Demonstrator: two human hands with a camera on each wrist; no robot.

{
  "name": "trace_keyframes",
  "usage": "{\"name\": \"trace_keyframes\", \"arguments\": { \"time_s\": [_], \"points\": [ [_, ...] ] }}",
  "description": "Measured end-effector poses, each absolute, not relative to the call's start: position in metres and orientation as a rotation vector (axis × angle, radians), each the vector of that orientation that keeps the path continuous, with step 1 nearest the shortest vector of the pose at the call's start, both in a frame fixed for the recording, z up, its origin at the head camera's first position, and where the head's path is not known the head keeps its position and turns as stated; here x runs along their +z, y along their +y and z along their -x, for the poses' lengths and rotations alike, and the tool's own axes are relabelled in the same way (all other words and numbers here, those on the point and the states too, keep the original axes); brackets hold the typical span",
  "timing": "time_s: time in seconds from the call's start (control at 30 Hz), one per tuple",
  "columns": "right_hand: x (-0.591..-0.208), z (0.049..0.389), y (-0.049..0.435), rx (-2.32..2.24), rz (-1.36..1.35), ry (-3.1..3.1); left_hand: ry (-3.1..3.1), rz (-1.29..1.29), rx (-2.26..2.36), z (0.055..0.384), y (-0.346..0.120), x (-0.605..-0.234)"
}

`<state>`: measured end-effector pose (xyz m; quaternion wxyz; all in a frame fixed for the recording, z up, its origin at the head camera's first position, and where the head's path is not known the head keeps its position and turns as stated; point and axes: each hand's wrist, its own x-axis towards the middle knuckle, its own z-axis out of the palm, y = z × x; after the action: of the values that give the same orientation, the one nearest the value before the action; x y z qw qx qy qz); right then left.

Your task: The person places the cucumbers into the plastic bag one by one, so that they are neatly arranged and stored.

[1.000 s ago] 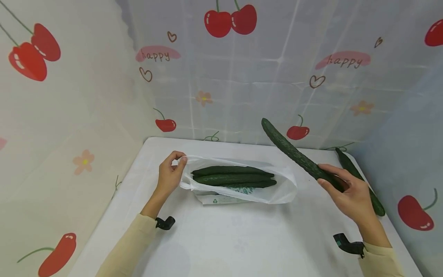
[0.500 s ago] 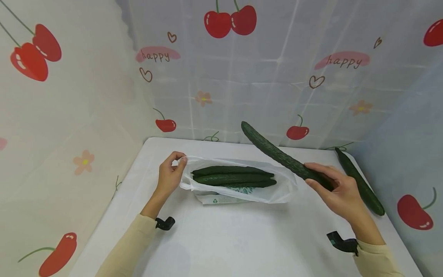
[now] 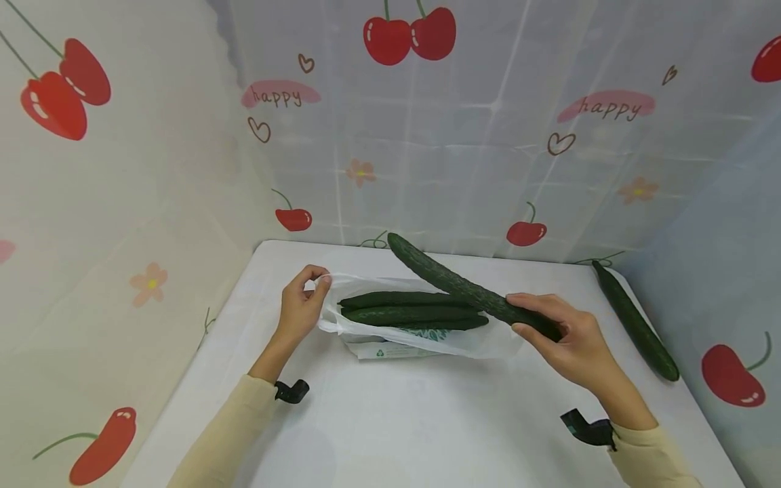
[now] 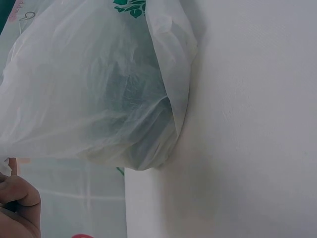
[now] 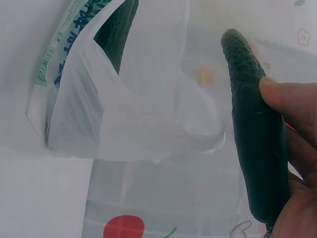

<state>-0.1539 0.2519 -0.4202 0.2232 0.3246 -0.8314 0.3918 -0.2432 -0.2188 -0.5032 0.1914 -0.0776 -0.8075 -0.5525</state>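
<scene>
My left hand [image 3: 302, 305] pinches the left rim of a white plastic bag [image 3: 470, 347], which lies on its side with its mouth held up. Several dark green cucumbers [image 3: 409, 315] lie side by side in the bag. My right hand [image 3: 567, 339] grips one end of another long cucumber [image 3: 442, 274], tilted so that its far end points up and left over the bag. In the right wrist view the fingers and thumb wrap the cucumber [image 5: 257, 144], with the bag [image 5: 143, 114] to its left. The left wrist view shows the bag's thin side [image 4: 89, 89] bulging over its contents.
One more cucumber [image 3: 634, 318] lies along the right edge of the white table [image 3: 427, 427]. Cloth walls [image 3: 464, 135] printed with cherries stand behind and on both sides of the table.
My right hand has carried its cucumber left and slightly down, from beside the table's right edge to over the bag's right part. The left hand stays at the rim.
</scene>
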Motion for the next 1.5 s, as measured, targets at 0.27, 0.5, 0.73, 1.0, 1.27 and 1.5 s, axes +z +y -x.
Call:
{"name": "trace_keyframes", "arguments": {
  "time_s": [0.27,0.5,0.73,1.0,1.27,1.5],
  "points": [
    [-0.425,0.156,0.238,1.059,-1.031,-2.277,-2.292,0.213,-1.558,0.242,-0.218,-0.503],
    [-0.427,0.159,0.226,1.069,-1.111,-2.288,-2.293,0.219,-1.547,0.242,-0.217,-0.502],
    [-0.435,0.160,0.216,1.053,-1.105,-2.388,-2.300,0.211,-1.543,0.243,-0.218,-0.502],
    [-0.441,0.169,0.204,0.958,-1.134,-2.485,-2.298,0.215,-1.527,0.243,-0.218,-0.503],
    [-0.448,0.184,0.193,0.905,-1.176,-2.518,-2.292,0.231,-1.534,0.244,-0.218,-0.503],
    [-0.449,0.196,0.183,0.880,-1.186,-2.570,-2.287,0.233,-1.520,0.246,-0.219,-0.504]
  ]
}}
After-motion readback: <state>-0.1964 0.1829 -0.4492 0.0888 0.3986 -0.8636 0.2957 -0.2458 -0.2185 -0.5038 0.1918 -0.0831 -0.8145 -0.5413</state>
